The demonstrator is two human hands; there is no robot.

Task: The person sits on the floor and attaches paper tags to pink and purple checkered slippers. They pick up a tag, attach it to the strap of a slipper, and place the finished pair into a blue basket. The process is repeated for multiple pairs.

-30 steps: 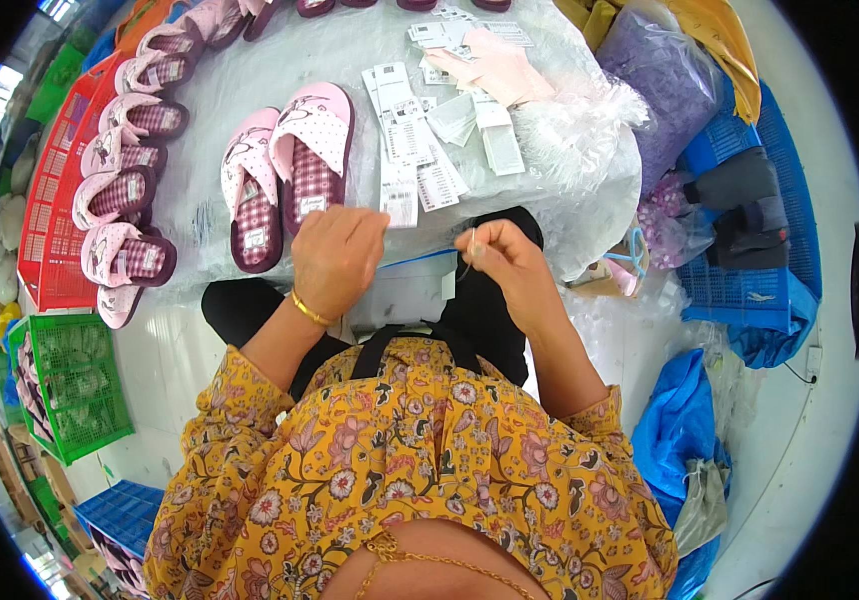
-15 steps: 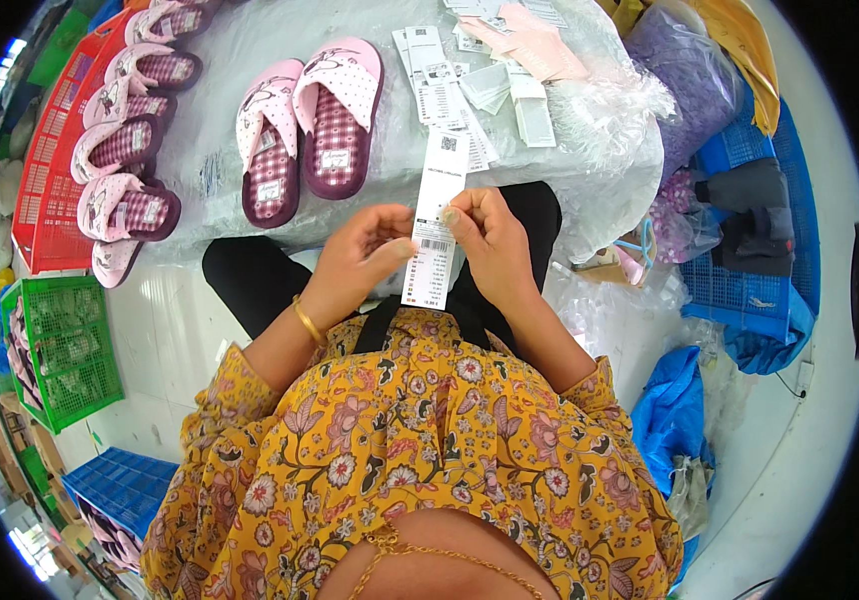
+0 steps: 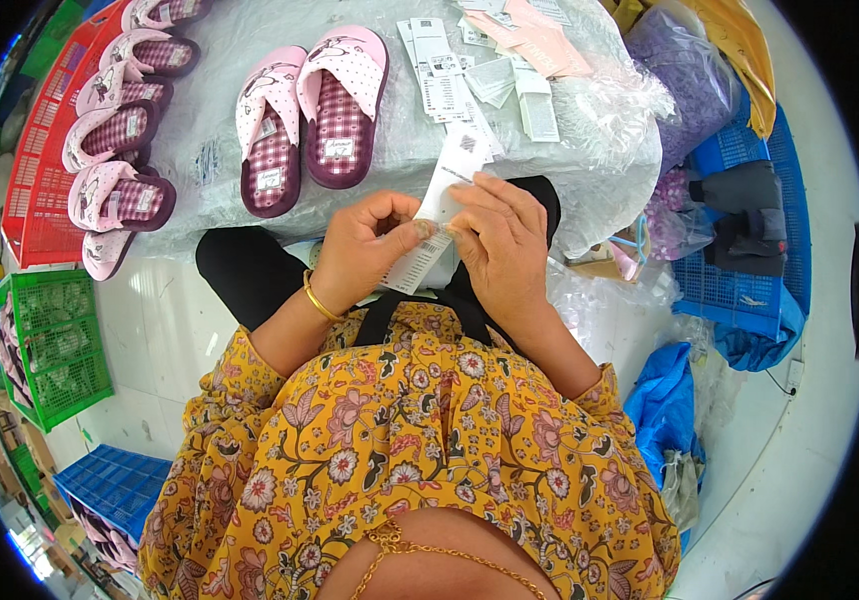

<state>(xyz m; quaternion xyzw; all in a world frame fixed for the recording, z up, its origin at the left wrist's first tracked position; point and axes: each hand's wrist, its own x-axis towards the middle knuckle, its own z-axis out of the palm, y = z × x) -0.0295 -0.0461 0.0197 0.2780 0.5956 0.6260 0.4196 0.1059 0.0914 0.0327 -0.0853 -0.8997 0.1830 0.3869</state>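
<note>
A long white printed paper tag (image 3: 458, 160) is held between both hands above my lap, tilted with its top toward the right. My left hand (image 3: 368, 245) pinches its left edge near the middle. Opposite it, my right hand (image 3: 498, 240) closes thumb and fingers on the tag's right side. Beyond my hands, a pair of pink slippers with plum checked insoles, a left slipper (image 3: 272, 140) and a right slipper (image 3: 343, 110), rests on the plastic-wrapped surface (image 3: 200, 185). Loose white tags (image 3: 435, 65) and pink paper pieces (image 3: 545, 40) lie at the far right.
More pink slippers (image 3: 115, 140) stand in a row along the left edge, by a red crate (image 3: 40, 190). A green crate (image 3: 60, 340) and a blue crate (image 3: 120, 490) are at lower left. At right are a blue basket (image 3: 795, 230) and a blue bag (image 3: 665, 400).
The tag has tilted from nearly upright to leaning right and bends slightly. My left thumb has moved onto its middle, and my right fingers now reach farther across it.
</note>
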